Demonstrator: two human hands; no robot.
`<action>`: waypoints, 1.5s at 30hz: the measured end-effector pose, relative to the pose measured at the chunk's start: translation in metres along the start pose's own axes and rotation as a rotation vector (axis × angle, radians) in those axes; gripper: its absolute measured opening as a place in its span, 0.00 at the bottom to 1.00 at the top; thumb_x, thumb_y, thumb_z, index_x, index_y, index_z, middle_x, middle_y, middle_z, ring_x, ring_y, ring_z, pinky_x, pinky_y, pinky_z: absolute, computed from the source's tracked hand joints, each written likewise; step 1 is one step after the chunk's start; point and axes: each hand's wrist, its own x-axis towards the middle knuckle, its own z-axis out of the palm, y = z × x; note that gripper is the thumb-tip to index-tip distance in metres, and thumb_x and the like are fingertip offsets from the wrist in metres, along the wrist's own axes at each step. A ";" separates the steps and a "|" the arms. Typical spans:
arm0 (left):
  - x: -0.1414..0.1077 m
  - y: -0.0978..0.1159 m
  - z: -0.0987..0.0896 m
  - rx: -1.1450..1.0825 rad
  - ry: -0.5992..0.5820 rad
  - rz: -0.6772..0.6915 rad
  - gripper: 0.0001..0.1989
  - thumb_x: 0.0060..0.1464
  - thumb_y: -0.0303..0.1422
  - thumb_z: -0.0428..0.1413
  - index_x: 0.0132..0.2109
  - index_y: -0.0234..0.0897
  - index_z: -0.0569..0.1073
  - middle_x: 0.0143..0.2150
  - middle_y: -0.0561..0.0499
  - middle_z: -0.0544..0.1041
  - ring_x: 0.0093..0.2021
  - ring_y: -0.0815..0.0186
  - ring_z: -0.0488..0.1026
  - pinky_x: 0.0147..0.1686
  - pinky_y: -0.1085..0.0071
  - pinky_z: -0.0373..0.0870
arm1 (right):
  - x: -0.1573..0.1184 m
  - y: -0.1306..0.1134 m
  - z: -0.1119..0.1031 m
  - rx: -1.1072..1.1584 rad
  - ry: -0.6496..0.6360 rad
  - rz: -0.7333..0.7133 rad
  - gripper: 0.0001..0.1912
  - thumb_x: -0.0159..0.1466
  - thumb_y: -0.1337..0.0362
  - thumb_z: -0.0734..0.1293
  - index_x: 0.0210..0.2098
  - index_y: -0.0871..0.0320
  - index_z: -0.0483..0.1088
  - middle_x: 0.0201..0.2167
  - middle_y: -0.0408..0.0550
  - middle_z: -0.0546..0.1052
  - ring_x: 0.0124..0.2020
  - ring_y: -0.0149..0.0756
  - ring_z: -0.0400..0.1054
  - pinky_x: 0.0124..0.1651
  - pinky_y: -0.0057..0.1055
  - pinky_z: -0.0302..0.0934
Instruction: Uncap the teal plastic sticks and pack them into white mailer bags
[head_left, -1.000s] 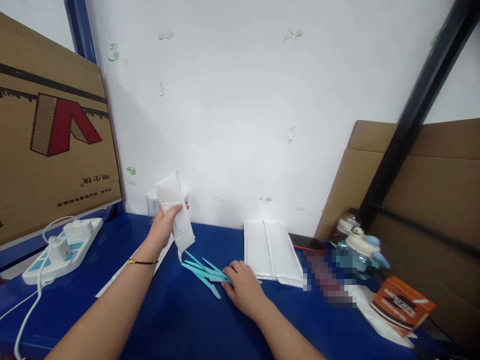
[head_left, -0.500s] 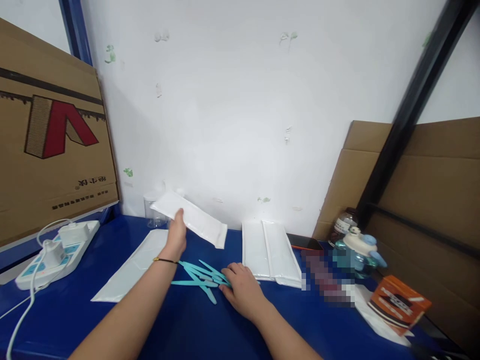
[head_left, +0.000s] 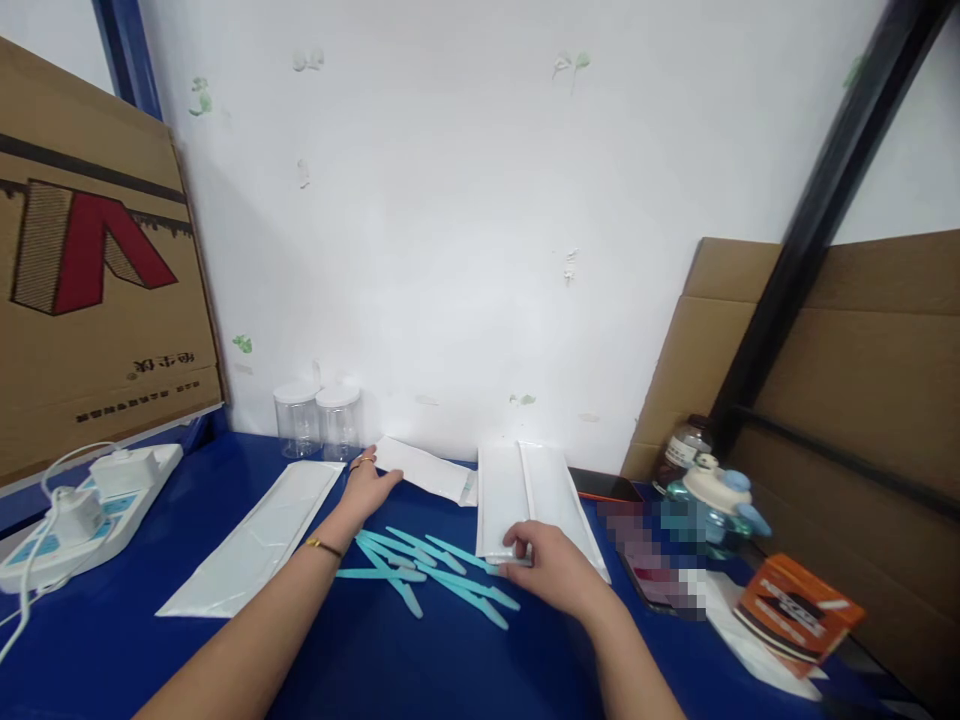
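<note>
My left hand has its fingers spread at the left end of a narrow white packet, which lies against the wall. My right hand is curled by the near edge of the white pouches, its thumb and finger closed round the end of a turquoise stick. Between the hands several turquoise flat sticks lie in a loose, crossing pile. Left of my left forearm, another white pouch lies flat.
Two clear jars with white lids stand by the wall. A power strip with plugs lies at left. At right are a phone, a teal bottle, a brown bottle and an orange box.
The narrow packet has come down from my raised left hand onto the table by the wall. My right hand has moved right, and the turquoise sticks are more spread out.
</note>
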 end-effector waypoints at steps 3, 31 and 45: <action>-0.025 0.012 -0.031 0.505 -0.472 0.042 0.27 0.25 0.26 0.66 0.40 0.41 0.74 0.54 0.41 0.70 0.62 0.51 0.53 0.58 0.59 0.53 | -0.009 -0.002 0.004 -0.015 -0.096 -0.016 0.24 0.38 0.59 0.75 0.36 0.52 0.73 0.31 0.43 0.72 0.31 0.37 0.65 0.30 0.27 0.54; -0.101 -0.035 0.026 1.451 -0.763 0.680 0.21 0.49 0.52 0.50 0.43 0.42 0.68 0.44 0.48 0.69 0.45 0.57 0.65 0.44 0.61 0.60 | 0.002 0.002 0.018 0.064 -0.197 -0.094 0.20 0.46 0.77 0.62 0.35 0.55 0.74 0.33 0.44 0.72 0.31 0.30 0.67 0.32 0.23 0.59; 0.084 -0.027 0.048 1.722 -1.047 0.374 0.68 0.13 0.54 0.65 0.64 0.42 0.48 0.64 0.40 0.54 0.63 0.45 0.47 0.58 0.53 0.50 | 0.004 -0.017 0.010 0.028 -0.001 -0.083 0.08 0.56 0.66 0.64 0.35 0.55 0.73 0.28 0.43 0.73 0.27 0.30 0.65 0.32 0.25 0.57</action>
